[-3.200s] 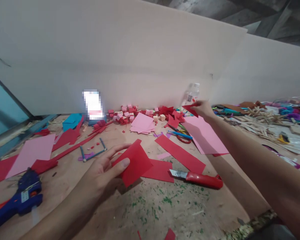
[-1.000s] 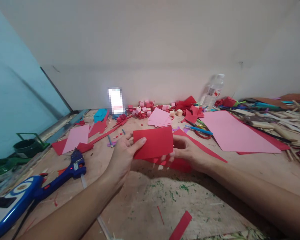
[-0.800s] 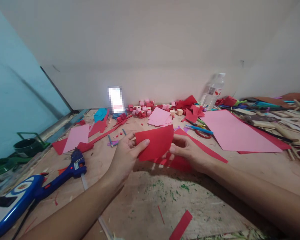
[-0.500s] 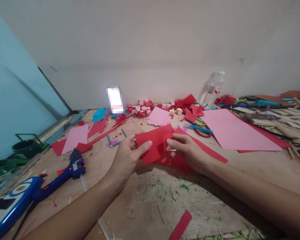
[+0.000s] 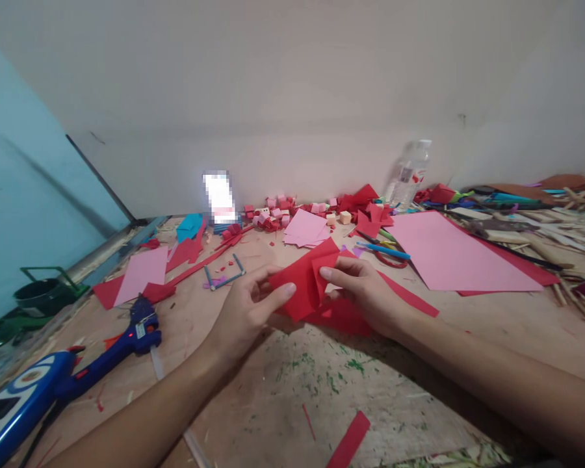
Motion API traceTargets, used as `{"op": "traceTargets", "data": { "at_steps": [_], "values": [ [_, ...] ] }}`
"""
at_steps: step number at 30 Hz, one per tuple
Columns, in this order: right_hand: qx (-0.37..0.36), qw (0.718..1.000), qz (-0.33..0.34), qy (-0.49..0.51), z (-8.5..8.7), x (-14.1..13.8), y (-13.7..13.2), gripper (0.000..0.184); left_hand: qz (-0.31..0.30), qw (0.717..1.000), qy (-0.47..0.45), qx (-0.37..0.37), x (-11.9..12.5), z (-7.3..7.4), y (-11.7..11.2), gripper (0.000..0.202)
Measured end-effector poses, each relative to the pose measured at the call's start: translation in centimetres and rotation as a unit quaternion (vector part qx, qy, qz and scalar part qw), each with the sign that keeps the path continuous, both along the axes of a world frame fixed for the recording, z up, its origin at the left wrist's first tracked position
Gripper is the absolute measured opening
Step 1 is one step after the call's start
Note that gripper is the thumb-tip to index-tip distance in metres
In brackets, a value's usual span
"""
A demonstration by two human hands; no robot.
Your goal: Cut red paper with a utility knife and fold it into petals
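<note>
A piece of red paper (image 5: 297,286) is held up above the table between my two hands. My left hand (image 5: 253,302) pinches its left side, thumb on the near face and fingers behind. On the other side, my right hand (image 5: 358,286) grips the right edge, which curls over toward the middle under the thumb. Below and behind it lies a larger red sheet (image 5: 412,296), partly covered by my right hand. A stack of small pink paper squares (image 5: 306,227) rests just beyond the held piece.
A blue glue gun (image 5: 136,331) lies at left near a blue-white object (image 5: 34,396). Scissors (image 5: 390,260), a blue pen (image 5: 384,250), a large pink sheet (image 5: 458,253) and a bottle (image 5: 409,175) are at right. A lit phone (image 5: 220,198) leans on the wall.
The red paper's right edge has been bent inward by my right hand, and the piece is tilted more. The whole view has shifted slightly.
</note>
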State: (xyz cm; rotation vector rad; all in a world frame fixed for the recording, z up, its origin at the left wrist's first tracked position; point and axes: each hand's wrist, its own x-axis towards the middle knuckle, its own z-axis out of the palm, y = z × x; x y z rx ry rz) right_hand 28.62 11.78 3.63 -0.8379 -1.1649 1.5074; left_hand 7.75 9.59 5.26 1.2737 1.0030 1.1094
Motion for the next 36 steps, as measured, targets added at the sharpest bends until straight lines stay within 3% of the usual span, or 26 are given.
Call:
{"op": "traceTargets", "data": {
  "at_steps": [7,11,13,14,18,21,25,32,36],
  "values": [
    [0.016,0.999,0.015,-0.023,0.0,-0.2,-0.1,0.03,-0.021,0.999,0.02,0.039,0.3,0.1,-0.6,0.03],
    [-0.028,0.999,-0.008,0.031,0.2,-0.1,0.1,0.033,0.049,0.983,0.097,0.149,0.0,0.0,-0.6,0.031],
    [-0.044,0.997,-0.02,0.056,0.4,0.1,0.2,0.035,0.069,0.946,0.191,0.251,-0.5,0.0,-0.4,0.043],
    [-0.048,0.997,-0.021,0.061,0.5,0.1,0.3,0.035,0.069,0.915,0.244,0.313,-0.8,0.0,-0.2,0.046],
    [-0.05,0.997,0.0,0.058,0.6,0.2,0.3,0.034,0.046,0.764,0.396,0.508,-1.6,0.2,0.3,0.032],
    [-0.053,0.996,0.041,0.066,0.4,0.1,0.1,0.04,0.032,0.717,0.42,0.555,-1.7,0.1,0.5,0.016],
    [-0.029,0.992,0.111,0.057,0.0,-0.1,-0.2,0.051,0.042,0.737,0.398,0.544,-1.5,-0.6,0.3,0.015],
    [0.009,0.982,0.181,0.048,-0.3,-0.3,-0.7,0.061,0.031,0.847,0.311,0.43,-0.6,-1.0,-0.6,0.014],
    [0.022,0.98,0.188,0.054,-0.6,-0.6,-0.8,0.056,0.027,0.88,0.261,0.396,-0.1,-0.5,-0.7,0.015]
  ]
}}
